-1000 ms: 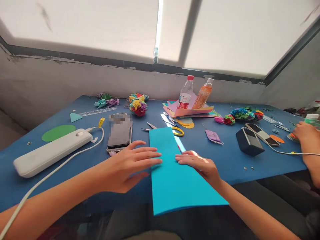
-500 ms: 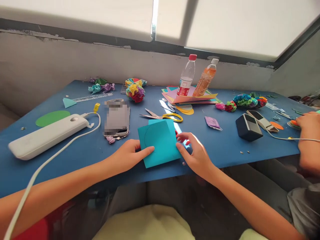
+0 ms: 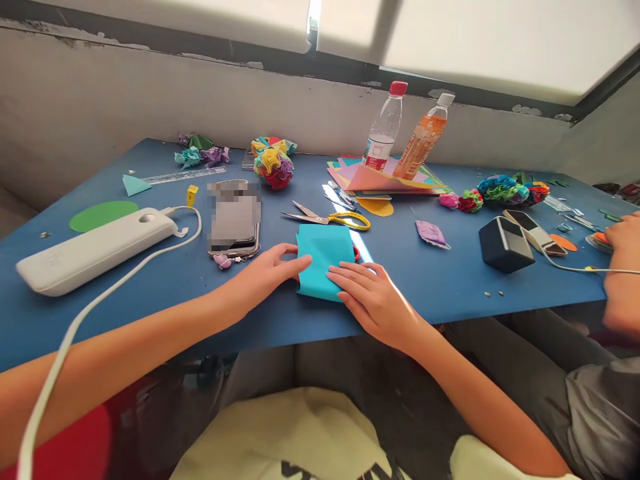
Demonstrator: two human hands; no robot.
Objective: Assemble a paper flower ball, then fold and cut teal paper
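Turquoise paper [image 3: 324,243] lies at the table's front edge, with one piece on top of another or folded over. My left hand [image 3: 273,270] grips its left edge, thumb on top and fingertips at the side. Spread flat across the lower right part of the paper is my right hand [image 3: 373,297], fingers stretched out. A red loop [image 3: 357,253], perhaps a scissor handle, peeks out from under the paper's right side. Just behind lie yellow-handled scissors [image 3: 345,219] with their blades apart.
A white power bank [image 3: 100,250] with a cable and a phone [image 3: 235,220] are on the left. Two bottles [image 3: 385,130] stand on coloured paper sheets [image 3: 345,179]. A dark box [image 3: 506,245] sits right, near another person's hand [image 3: 623,243].
The turquoise paper has gone down from my raised hands onto the table, and its circle outline is out of sight. My right hand has moved left onto the paper and flattened.
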